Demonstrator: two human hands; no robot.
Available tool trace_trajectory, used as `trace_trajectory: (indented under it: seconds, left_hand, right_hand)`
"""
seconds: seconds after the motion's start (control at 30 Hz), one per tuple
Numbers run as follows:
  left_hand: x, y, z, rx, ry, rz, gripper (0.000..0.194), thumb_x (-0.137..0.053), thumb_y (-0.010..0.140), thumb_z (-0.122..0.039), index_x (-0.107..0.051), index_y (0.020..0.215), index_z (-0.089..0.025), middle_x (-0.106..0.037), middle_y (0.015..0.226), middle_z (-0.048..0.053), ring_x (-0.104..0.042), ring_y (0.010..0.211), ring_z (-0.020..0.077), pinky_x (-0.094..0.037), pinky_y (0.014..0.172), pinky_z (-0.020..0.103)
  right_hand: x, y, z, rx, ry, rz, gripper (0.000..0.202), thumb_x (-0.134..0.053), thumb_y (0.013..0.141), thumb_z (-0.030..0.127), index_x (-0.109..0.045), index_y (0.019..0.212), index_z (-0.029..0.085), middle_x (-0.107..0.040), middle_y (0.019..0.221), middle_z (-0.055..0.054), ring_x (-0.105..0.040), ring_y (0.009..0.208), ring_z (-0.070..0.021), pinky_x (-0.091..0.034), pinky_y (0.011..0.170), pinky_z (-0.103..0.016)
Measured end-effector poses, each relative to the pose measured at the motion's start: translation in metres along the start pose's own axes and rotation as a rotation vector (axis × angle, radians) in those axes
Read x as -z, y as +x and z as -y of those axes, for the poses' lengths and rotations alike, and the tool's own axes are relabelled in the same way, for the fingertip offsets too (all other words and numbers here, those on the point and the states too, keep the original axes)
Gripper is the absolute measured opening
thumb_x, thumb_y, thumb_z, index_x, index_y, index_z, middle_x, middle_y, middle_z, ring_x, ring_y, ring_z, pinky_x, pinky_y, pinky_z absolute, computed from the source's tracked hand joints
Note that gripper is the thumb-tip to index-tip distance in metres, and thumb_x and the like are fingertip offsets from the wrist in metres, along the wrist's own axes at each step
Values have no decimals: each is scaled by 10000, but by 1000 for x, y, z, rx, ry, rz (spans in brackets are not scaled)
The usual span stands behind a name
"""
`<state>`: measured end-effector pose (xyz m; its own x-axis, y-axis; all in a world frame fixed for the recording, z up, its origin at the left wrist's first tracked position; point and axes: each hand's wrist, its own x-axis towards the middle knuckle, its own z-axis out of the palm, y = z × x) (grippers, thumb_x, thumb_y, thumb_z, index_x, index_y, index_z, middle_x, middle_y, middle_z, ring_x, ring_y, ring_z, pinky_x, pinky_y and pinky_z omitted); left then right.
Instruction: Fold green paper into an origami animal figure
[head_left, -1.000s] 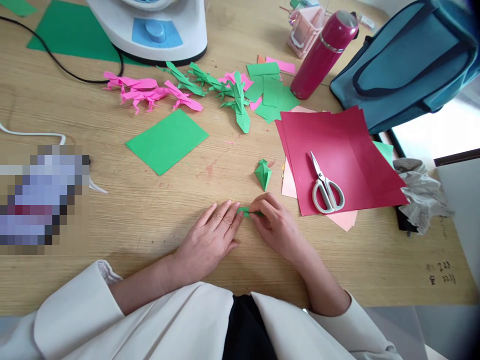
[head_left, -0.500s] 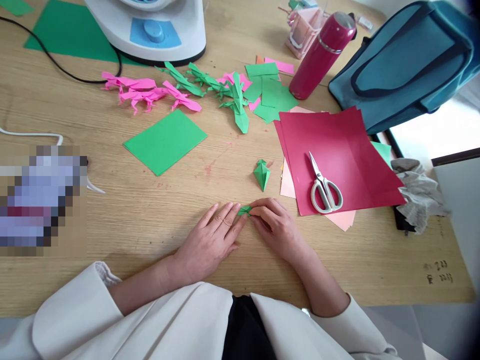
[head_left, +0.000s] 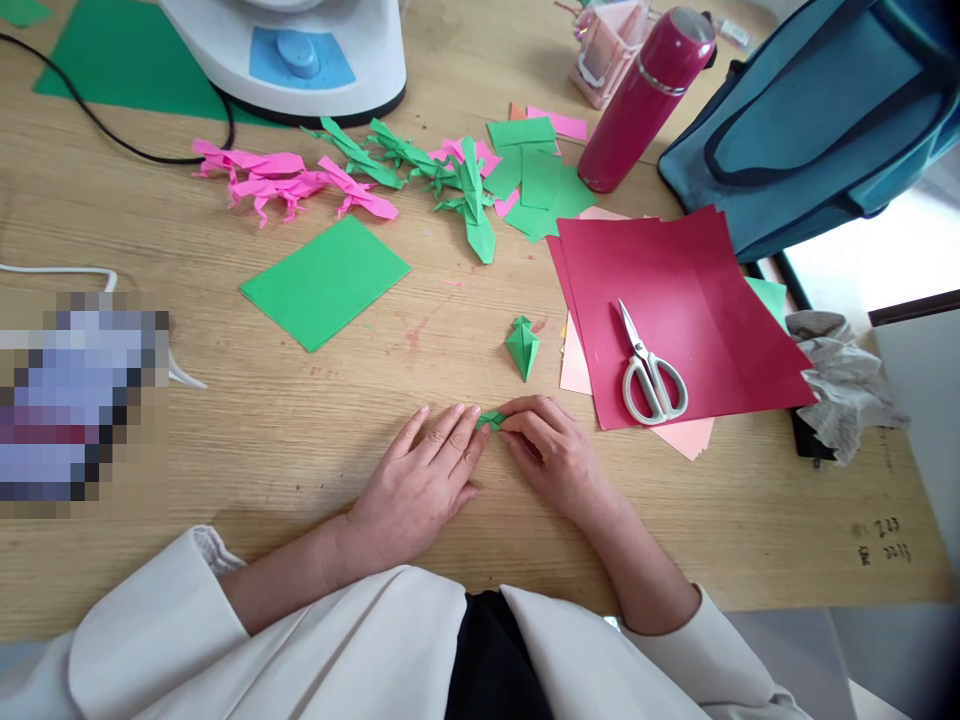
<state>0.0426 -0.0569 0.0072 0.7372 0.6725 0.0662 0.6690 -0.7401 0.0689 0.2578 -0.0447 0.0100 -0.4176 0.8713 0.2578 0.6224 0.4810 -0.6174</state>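
Observation:
A small folded green paper piece (head_left: 491, 420) lies on the wooden table between my two hands, mostly covered by fingertips. My left hand (head_left: 420, 475) rests flat, fingers stretched out, its fingertips on the left end of the piece. With thumb and fingers bent together, my right hand (head_left: 551, 450) pinches the right end. Just beyond the hands sits a second green folded paper piece (head_left: 523, 348), pointed toward me. A flat green paper rectangle (head_left: 326, 283) lies farther off to the left.
Scissors (head_left: 649, 370) lie on red paper sheets (head_left: 712, 300) at the right. Pink folded figures (head_left: 274, 185) and green ones (head_left: 476, 205) lie at the back, near a white appliance (head_left: 322, 70). A red flask (head_left: 645, 100) and blue bag (head_left: 795, 120) stand back right; a blurred-out device (head_left: 82, 400) is left.
The view has shifted slightly, so background objects sit a little higher or farther left. Both hands keep nearly the same pose on the green piece.

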Motion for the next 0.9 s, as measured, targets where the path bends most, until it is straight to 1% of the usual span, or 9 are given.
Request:
trace_trajectory:
  seconds: [0.17,0.27,0.4,0.57,0.73,0.83,0.9]
  left_hand:
    - [-1,0,2,-1,-8,3,544,-489,984,-427,-489,1450,-147,-456,1540,110,-424,1411,270,-359,1145,493]
    - [-1,-1,4,2,-32,-2,533,-473,989,-418,-484,1455,-159,-459,1540,95,-431,1407,262,-360,1141,480]
    - [-3,-4,5,-9,-48,-11,541,-431,1003,-409,-478,1455,-115,-434,1553,112,-399,1428,269,-307,1165,471]
    - [-7,-6,8,-37,-72,-27,591,-407,1004,-447,-445,1474,-90,-405,1567,133,-365,1445,293,-246,1181,486]
    - [-6,-7,9,-47,-72,5,627,-436,987,-478,-418,1494,-109,-383,1580,129,-343,1458,303,-242,1185,492]
    - [-4,-7,8,-40,-57,33,625,-442,986,-482,-415,1498,-125,-365,1590,114,-330,1467,295,-260,1181,491]
    - [-3,-6,7,-36,-43,45,623,-446,985,-486,-419,1497,-132,-356,1595,109,-329,1469,291,-275,1177,486]
  right_hand:
    - [2,-3,0,9,-43,30,168,-510,956,99,-587,1053,213,-665,1089,-97,-632,1008,-221,-530,887,-392]
    - [1,-3,1,-9,-30,21,177,-525,953,108,-593,1082,209,-661,1080,-98,-630,1009,-215,-530,887,-380]
    - [-5,1,4,-110,36,-41,76,-570,938,147,-624,958,198,-637,1030,-92,-621,961,-201,-528,851,-363]
    - [-14,5,10,-249,103,-104,54,-611,900,154,-643,885,195,-612,977,-75,-599,917,-201,-513,828,-378]
    - [-17,8,12,-273,86,-106,79,-608,876,144,-620,823,201,-600,956,-76,-587,909,-216,-500,820,-398]
    - [-16,10,14,-270,64,-83,117,-601,856,119,-583,776,202,-586,929,-79,-578,897,-226,-491,824,-416]
    - [-15,10,16,-278,65,-70,121,-596,857,116,-568,781,206,-582,936,-83,-573,903,-231,-492,824,-421]
